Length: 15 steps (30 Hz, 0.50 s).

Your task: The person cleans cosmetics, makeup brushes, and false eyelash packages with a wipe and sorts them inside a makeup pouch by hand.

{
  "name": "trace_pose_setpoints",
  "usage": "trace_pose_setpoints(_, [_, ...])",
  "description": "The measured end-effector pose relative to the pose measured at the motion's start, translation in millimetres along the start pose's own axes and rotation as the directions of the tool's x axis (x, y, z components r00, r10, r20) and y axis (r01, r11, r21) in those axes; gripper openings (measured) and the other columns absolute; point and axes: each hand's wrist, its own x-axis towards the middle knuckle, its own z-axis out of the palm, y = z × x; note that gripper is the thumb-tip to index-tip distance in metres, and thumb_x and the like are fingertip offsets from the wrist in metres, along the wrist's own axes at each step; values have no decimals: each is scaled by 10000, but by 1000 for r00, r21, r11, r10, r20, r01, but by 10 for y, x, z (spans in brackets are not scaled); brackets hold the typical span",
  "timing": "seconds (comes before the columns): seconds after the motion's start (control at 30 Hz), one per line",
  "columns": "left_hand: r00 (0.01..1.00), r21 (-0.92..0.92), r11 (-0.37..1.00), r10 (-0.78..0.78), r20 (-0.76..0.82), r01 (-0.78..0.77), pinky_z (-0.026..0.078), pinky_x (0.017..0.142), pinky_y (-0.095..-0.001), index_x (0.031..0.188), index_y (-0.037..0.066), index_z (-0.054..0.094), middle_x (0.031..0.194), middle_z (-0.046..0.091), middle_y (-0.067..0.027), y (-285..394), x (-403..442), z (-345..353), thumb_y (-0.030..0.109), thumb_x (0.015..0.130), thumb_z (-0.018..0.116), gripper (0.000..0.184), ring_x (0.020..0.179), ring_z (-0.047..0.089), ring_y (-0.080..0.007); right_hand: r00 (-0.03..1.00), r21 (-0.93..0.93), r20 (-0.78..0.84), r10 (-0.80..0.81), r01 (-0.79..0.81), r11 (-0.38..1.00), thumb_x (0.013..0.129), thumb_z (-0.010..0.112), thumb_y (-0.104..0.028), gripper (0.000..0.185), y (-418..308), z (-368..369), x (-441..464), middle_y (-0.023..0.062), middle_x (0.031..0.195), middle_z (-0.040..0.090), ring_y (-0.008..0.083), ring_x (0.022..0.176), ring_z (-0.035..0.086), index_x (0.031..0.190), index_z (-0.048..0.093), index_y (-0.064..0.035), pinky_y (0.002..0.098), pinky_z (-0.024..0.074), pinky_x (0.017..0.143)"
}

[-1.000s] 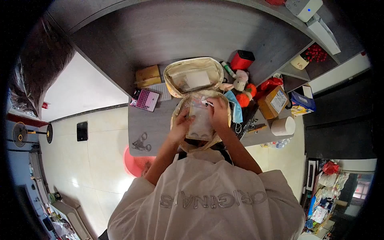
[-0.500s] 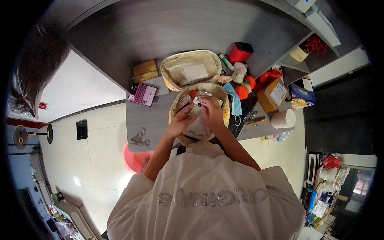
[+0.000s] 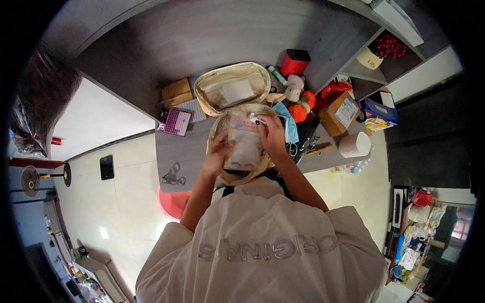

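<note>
An open cream bag (image 3: 211, 135) lies on the grey desk, its lid (image 3: 200, 91) folded back with a white card (image 3: 237, 91) inside. Over the bag's opening is a clear plastic pouch (image 3: 246, 149) with pale contents. My left hand (image 3: 219, 150) grips the pouch's left side, fingers bent. My right hand (image 3: 273, 135) is closed at its upper right, by a small white piece with a black spot (image 3: 257, 121); its exact grip is partly hidden.
Left on the desk (image 3: 194, 151) are a pink calculator-like item (image 3: 177, 122), a brown box (image 3: 177, 93) and scissors-like tools (image 3: 174, 174). At right: blue mask (image 3: 289, 124), plush toys (image 3: 294, 91), red box (image 3: 295, 62), cardboard box (image 3: 341, 114), white roll (image 3: 354, 145).
The pouch was upright and crumpled between my hands half a second ago; now it lies flatter and wider over the bag. The view has shifted slightly.
</note>
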Motion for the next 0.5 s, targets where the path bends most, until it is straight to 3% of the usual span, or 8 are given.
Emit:
trace_pose_setpoints(0.2, [993, -157, 985, 53, -110, -70, 373, 850, -261, 1206, 11, 382, 1128, 483, -78, 160, -5, 260, -17, 800, 431, 410, 1003, 473, -156, 996, 48, -15, -88, 89, 995, 713, 522, 8, 195, -138, -56, 16, 158, 872, 526, 343, 835, 493, 904, 545, -26, 393, 401, 715])
trace_pose_setpoints(0.3, [992, -90, 992, 74, -106, -83, 337, 909, -293, 1246, -4, 304, 1208, 413, -106, 122, -12, 303, -30, 780, 397, 475, 1089, 418, -207, 986, -45, -34, -166, 164, 985, 708, 519, 7, 236, -195, -125, 0, 141, 874, 523, 333, 833, 488, 939, 548, -34, 400, 400, 724])
trace_pose_setpoints(0.4, [979, -22, 992, 116, -165, -122, 322, 923, -299, 1251, -2, 293, 1224, 399, -105, 55, -13, 350, -25, 790, 394, 473, 1099, 409, -207, 976, -78, 60, -211, 215, 973, 709, 520, -4, 278, -132, -178, -45, 130, 894, 528, 317, 844, 498, 981, 551, -52, 406, 398, 759])
trace_pose_setpoints(0.5, [958, -134, 972, 157, -242, -193, 266, 961, -295, 1261, 1, 275, 1274, 343, -108, 41, -11, 435, -30, 788, 405, 491, 1146, 356, -196, 938, -14, 262, -228, 240, 971, 708, 544, -43, 288, -60, -100, -216, 132, 983, 524, 294, 933, 500, 993, 558, -80, 395, 392, 825])
